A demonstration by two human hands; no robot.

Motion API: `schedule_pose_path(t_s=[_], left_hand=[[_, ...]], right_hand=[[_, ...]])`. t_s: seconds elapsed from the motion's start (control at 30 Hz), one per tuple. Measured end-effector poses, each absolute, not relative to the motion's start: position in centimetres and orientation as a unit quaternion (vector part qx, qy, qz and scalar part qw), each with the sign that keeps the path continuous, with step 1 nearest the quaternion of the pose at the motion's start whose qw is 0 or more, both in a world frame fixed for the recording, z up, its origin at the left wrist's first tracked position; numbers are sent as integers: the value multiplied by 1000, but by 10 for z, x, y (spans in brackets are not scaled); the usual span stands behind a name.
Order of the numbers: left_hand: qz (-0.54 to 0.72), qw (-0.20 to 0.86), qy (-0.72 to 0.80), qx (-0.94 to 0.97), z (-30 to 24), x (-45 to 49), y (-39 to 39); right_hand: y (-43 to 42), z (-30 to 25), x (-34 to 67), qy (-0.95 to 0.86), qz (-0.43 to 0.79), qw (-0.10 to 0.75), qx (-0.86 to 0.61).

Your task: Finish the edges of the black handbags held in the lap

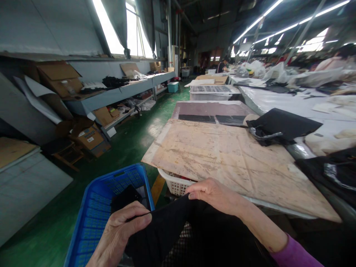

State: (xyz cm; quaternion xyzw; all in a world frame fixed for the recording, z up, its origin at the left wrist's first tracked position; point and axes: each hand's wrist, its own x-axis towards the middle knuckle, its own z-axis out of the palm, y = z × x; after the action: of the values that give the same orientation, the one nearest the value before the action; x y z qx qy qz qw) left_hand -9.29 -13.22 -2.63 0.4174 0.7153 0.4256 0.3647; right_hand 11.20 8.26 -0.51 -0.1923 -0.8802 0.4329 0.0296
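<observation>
A piece of black cloth is stretched by its upper edge between my two hands at the bottom of the head view. My left hand pinches one end of that edge between thumb and fingers. At the other end my right hand, below a purple sleeve, is closed on the cloth in the same way. The lower part of the cloth hangs out of sight against a dark area. Beside my left hand stands a blue plastic basket with dark pieces in it.
A worn wooden board lies ahead, its near corner over a white basket. Black fabric pieces rest at its right. Green floor runs along the left, past cardboard boxes and a long bench. A person is far back.
</observation>
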Motion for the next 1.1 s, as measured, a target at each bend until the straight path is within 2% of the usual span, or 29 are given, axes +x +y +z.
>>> schedule_pose_path(t_s=[0.1,0.5,0.7,0.9,1.0,1.1], left_hand=[[411,375,712,429,-30,-100,-132],[385,201,659,614,-33,-94,-137],[303,285,710,569,-26,-104,-126],[173,313,657,664,10,-90,-76],[160,291,631,702,12,-71,-45],[179,322,607,704,5,-60,-25]], right_hand=[[81,-5,112,-875,433,31,-214],[77,-1,106,-897,389,27,-209],[73,4,109,-905,359,24,-226],[68,-1,102,-914,350,34,-204],[70,0,104,-918,335,41,-207],[65,13,127,-906,323,69,-265]])
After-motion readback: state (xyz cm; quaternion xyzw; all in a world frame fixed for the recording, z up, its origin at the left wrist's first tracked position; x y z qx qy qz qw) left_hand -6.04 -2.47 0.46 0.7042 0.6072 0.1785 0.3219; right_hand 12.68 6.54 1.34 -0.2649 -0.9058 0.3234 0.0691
